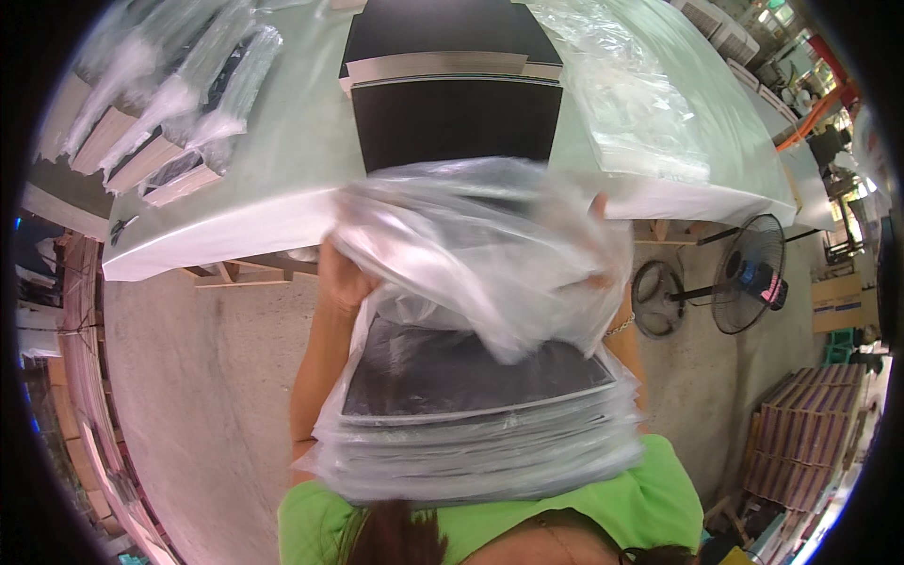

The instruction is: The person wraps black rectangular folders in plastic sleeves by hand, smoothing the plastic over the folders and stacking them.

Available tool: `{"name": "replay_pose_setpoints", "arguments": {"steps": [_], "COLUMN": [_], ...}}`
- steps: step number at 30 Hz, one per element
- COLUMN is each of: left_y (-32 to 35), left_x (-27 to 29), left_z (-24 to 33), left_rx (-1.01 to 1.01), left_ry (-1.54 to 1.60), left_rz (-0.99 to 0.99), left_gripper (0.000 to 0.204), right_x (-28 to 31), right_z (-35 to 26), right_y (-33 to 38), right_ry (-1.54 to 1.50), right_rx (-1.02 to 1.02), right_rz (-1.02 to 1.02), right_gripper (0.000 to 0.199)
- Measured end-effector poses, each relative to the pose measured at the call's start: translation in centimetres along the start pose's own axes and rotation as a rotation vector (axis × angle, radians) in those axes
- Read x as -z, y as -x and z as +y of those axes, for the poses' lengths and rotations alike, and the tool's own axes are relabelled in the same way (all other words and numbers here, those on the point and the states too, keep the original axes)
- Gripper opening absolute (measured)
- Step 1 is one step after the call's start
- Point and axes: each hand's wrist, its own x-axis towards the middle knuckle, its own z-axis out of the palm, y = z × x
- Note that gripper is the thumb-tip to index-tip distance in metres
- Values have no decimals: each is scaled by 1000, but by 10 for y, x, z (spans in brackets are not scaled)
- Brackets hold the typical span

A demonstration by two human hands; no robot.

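In the head view, lettering shows on the side of a cardboard box (837, 303) at the right, and a small pink mark on the motor of a floor fan (749, 278).

The table (282, 169) has a pale cover. At its middle, a black-faced stack (454, 122) with cream edges stands near the front; to the left lie plastic-wrapped bundles (179, 141), with scissors (122, 227) by the table's front corner, and to the right a pile of clear plastic (650, 141). A stack of wooden slats (805, 433) is on the floor at lower right.

A clear plastic bag (471, 254) spreads between the two hands, in front of the table, hiding the foot of the black-faced stack. Below it, a dark panel (471, 372) under film tops layered plastic (480, 452) close to the green shirt (673, 490).

The left hand (350, 268) and right hand (603, 254) are at either side of the bag. Film and blur veil both sets of fingers, so I cannot tell whether either grip is clenched or loose.
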Motion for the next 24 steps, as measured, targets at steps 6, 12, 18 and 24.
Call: {"name": "replay_pose_setpoints", "arguments": {"steps": [6, 12, 18, 24], "left_y": [-12, 25, -24, -26], "left_x": [39, 132, 41, 46], "left_z": [18, -5, 22, 14], "left_rx": [405, 445, -121, 164], "left_ry": [157, -532, 402, 382], "left_rz": [-179, -366, -184, -318], "left_gripper": [48, 70, 40, 48], "right_x": [-11, -18, 9, 35], "right_z": [-6, 2, 21, -13], "right_y": [8, -14, 24, 14], "right_ry": [-39, -32, 12, 21], "right_rx": [62, 130, -97, 67], "right_rz": [-35, 74, 55, 349], "right_gripper": [37, 42, 47, 53]}}
